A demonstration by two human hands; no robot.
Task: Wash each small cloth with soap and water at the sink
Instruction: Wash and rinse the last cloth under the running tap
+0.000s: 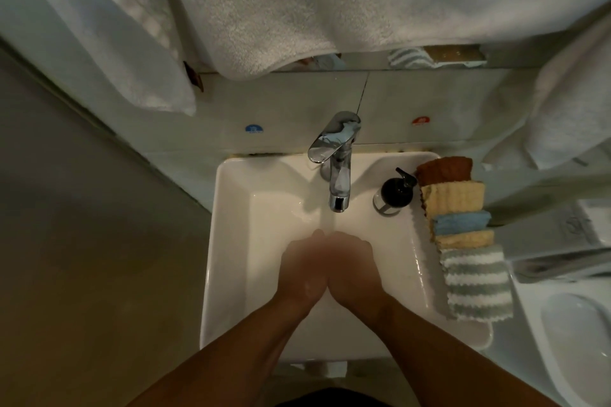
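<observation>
Both hands meet under the water point(328, 220): the left hand point(305, 269) and right hand point(355, 264) lie edge to edge, fingers point(350, 241) loosely curved and blurred. No cloth shows in them, so they look empty. The cloths point(454, 198) are stacked in a row to the right of the fingers, on the rim of the sink point(231, 241), none of them wet as far as I can judge.

What may go wrong, as I judge it:
- The stack sits on a narrow rim, and the striped cloth point(474, 284) nearest the right wrist overlaps its edge. A wet pull on one cloth could drag its neighbours into the basin or off the far side.
- The soap point(396, 192) stands just beyond and right of the fingers, between them and the upper cloths. A reach across could tip it (slippery fingers make the pump harder to press, too).
- The tap point(339, 188) runs straight ahead of the fingertips, so water striking the cupped hands may splash onto the dry cloths.

Writing: a round blue sticker point(253, 129) beyond and left of the fingers, and a red sticker point(420, 120) beyond and right, both carry marks too small to read. The soap shows no legible label.
</observation>
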